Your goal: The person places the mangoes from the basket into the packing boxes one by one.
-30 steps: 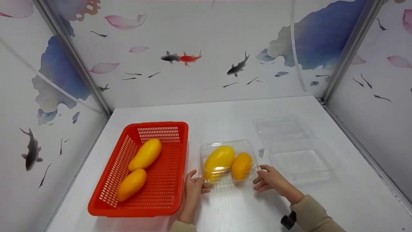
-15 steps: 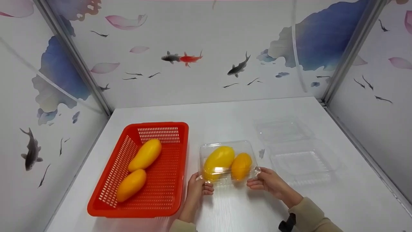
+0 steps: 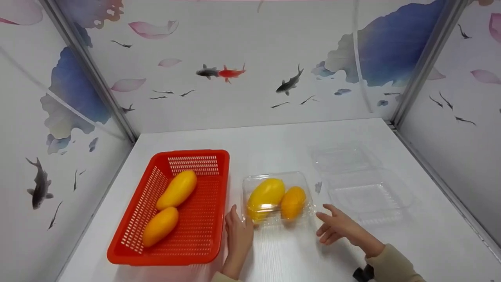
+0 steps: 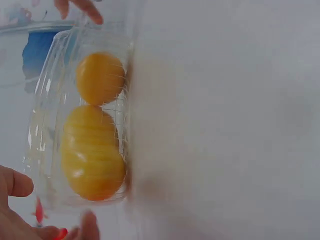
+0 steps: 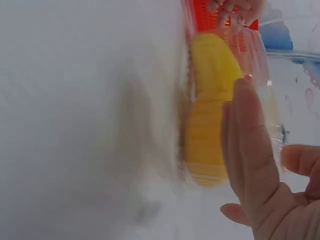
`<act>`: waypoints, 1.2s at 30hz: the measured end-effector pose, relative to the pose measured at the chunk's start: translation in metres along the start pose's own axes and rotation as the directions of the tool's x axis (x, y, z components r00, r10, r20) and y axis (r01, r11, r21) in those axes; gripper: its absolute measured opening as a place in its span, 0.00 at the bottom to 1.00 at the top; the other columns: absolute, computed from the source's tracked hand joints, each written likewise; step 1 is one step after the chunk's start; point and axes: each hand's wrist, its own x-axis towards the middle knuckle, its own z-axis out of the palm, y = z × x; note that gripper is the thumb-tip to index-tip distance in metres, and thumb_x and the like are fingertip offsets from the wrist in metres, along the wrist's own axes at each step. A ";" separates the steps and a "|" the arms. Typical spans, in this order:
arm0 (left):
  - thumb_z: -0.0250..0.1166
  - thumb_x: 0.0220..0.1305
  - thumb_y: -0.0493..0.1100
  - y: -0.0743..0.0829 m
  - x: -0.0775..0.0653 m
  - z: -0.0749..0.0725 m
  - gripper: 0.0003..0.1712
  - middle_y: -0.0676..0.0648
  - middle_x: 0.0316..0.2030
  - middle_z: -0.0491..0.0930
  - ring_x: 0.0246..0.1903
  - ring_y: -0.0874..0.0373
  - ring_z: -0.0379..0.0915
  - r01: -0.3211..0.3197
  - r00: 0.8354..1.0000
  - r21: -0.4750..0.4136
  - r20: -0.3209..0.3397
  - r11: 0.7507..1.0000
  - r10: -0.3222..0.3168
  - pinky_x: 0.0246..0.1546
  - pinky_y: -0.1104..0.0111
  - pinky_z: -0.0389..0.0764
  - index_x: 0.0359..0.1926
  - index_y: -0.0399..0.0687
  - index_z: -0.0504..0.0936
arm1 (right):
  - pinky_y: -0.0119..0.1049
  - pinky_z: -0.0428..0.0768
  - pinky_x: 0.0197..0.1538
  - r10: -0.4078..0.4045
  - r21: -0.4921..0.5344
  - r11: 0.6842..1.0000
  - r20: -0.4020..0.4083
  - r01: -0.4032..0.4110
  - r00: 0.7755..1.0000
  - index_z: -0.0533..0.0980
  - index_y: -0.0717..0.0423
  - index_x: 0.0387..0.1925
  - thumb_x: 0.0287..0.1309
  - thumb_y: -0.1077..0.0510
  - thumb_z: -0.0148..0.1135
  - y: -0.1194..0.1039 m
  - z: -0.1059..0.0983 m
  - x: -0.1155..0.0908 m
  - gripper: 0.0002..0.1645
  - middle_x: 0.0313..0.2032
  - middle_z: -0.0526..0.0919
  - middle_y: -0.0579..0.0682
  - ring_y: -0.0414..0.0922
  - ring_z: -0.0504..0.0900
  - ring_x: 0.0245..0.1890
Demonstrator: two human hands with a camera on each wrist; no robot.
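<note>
A clear plastic clamshell box stands on the white table with its lid down over two mangoes. The larger yellow mango lies on the left, and the smaller orange mango on the right. Beside the box's front left corner is my left hand, fingers extended and holding nothing; whether it still touches the box I cannot tell. My right hand hovers off the front right corner, fingers spread and apart from the box. In the left wrist view both mangoes show through the box's clear side.
A red plastic basket left of the box holds two more mangoes. To the right lies another clear clamshell box, its two halves laid open flat. White printed walls enclose the table on the back and both sides.
Both hands have let go of the box's front corners. The right hand has drawn back to the right; the left has shifted slightly to the box's left side. The box stays in place.
</note>
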 end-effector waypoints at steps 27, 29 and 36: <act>0.66 0.54 0.53 0.090 0.057 0.048 0.47 0.41 0.71 0.41 0.66 0.30 0.33 -0.426 0.870 0.559 0.470 0.711 0.151 0.60 0.38 0.45 0.70 0.51 0.52 | 0.70 0.56 0.51 -0.341 -0.657 0.754 -0.411 -0.015 0.845 0.55 0.72 0.61 0.63 0.59 0.42 0.045 -0.192 0.007 0.29 0.57 0.57 0.78 0.73 0.56 0.57; 0.65 0.54 0.53 0.090 0.070 0.049 0.47 0.41 0.71 0.41 0.66 0.30 0.33 -0.423 0.875 0.583 0.463 0.694 0.144 0.59 0.37 0.47 0.70 0.53 0.51 | 0.73 0.56 0.48 -0.292 -0.651 0.757 -0.410 -0.053 0.864 0.54 0.70 0.62 0.60 0.64 0.39 0.048 -0.190 0.006 0.29 0.57 0.58 0.78 0.73 0.57 0.55; 0.63 0.56 0.47 0.082 0.103 0.047 0.43 0.41 0.70 0.47 0.63 0.27 0.43 -0.410 0.902 0.673 0.397 0.616 0.167 0.56 0.37 0.55 0.70 0.56 0.53 | 0.40 0.69 0.29 -0.361 -0.645 0.764 -0.401 0.020 0.842 0.52 0.74 0.61 0.50 0.74 0.39 0.057 -0.171 0.001 0.32 0.49 0.68 0.78 0.60 0.74 0.32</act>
